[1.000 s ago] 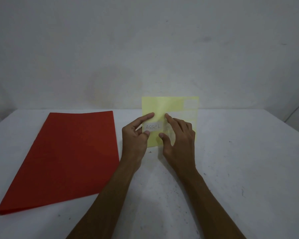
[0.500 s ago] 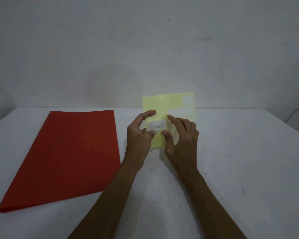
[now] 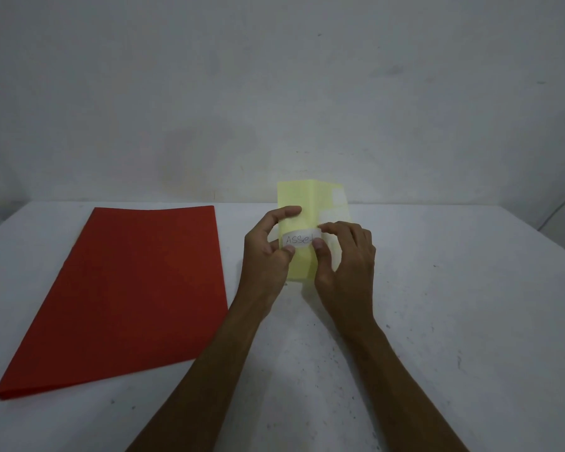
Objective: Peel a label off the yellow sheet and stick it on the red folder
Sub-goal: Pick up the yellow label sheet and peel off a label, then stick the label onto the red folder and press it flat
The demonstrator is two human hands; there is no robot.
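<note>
The red folder lies flat on the left of the white table. The yellow sheet is held upright and bent along a vertical crease, right of the folder. My left hand grips the sheet's left edge, thumb in front. A white label reading "Asset" bulges away from the sheet. My right hand pinches the label's right end between thumb and forefinger. Other pale labels show on the sheet's right half, partly hidden behind my right hand.
The white table is speckled with small dark marks. A plain grey wall rises behind its far edge. A thin cable runs down at the far right.
The sheet has been lifted a little and folded more along its crease. The "Asset" label has come further off the sheet, with my right fingers now pinching its right end.
</note>
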